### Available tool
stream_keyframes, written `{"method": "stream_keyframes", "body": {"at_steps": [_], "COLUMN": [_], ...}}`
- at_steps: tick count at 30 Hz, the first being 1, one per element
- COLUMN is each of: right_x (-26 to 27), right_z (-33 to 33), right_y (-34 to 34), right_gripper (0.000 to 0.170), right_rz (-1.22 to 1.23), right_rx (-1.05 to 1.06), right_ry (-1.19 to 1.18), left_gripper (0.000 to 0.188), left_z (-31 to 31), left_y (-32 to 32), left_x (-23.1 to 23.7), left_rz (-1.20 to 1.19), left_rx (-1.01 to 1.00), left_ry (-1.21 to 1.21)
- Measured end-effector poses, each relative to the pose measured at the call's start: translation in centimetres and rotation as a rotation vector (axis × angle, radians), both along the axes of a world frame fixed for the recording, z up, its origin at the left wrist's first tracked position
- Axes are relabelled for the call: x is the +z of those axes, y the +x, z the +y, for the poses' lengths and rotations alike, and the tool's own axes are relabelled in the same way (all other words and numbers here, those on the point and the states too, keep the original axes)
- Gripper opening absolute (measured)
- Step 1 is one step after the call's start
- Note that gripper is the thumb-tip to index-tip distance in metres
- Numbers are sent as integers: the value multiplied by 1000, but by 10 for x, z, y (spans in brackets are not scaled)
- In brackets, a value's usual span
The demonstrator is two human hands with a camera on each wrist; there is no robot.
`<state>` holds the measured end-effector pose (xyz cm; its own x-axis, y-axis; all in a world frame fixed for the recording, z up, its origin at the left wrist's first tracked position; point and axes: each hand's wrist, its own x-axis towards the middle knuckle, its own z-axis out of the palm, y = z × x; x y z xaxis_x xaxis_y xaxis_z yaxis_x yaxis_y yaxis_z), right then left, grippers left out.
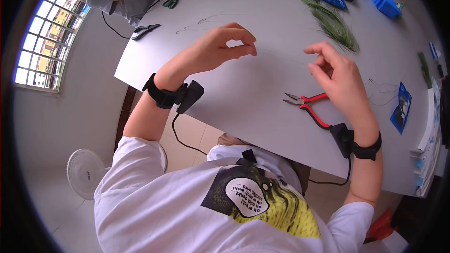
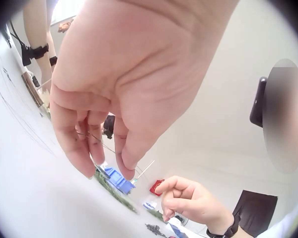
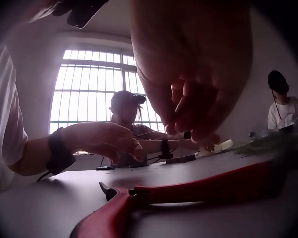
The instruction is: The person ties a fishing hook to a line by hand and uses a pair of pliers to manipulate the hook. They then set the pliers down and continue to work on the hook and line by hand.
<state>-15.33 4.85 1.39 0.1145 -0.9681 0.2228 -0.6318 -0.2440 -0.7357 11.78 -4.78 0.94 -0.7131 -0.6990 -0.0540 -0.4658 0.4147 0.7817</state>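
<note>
Because the thin strand (image 2: pixel 103 144) at the left hand's fingertips was so fine that the head view barely showed it, the likeliest trouble seemed a slip. The left hand (image 1: pixel 211 50) had its thumb and fingers curled towards each other about that strand, and a slight loosening there could have let it drop onto the pale table (image 1: pixel 253 89), where it would have been hard to find. The right hand (image 1: pixel 341 77) hung well apart from the left, its fingers bent and its thumb near the forefinger; whether it pinched any part of the strand could not be told. If it did, pulling the two hands further apart too sharply might have kinked or snapped so slight a thing. Just on the wearer's side of the right hand lay the pliers (image 1: pixel 302 101), their handles spread and one running in under that hand in the head view, so a careless drop of the wrist could have knocked them askew. Small hooked pieces lay beyond the left hand (image 1: pixel 201 20) and to the right of the right hand (image 1: pixel 370 80); a loose end trailing sideways might have caught on either lot. The green bundle (image 1: pixel 335 28), beyond the right hand, posed a similar risk, since a stray strand falling there could easily have been lost among its fibres.
</note>
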Motion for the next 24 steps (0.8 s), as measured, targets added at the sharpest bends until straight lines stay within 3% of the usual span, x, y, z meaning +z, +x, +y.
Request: {"method": "stream_keyframes", "body": {"at_steps": [3,9,17,20,24], "right_x": [-6,6,11,14,19], "right_z": [3,18,29,30,33], "right_y": [10,14,10,10,9], "right_gripper": [20,16,11,11,10], "right_rz": [-42,66,19,11,21], "right_rx": [137,216,183,179,164], "right_ry": [67,59,71,64,75], "left_gripper": [13,9,8,8,9], "left_z": [2,8,-5,-10,-17], "left_y": [13,52,117,135,150], "left_x": [-6,-6,-18,-21,-22], "left_rz": [-2,-362,-451,-387,-440], "left_rx": [70,130,240,310,234], "left_ry": [-73,-570,-761,-708,-808]}}
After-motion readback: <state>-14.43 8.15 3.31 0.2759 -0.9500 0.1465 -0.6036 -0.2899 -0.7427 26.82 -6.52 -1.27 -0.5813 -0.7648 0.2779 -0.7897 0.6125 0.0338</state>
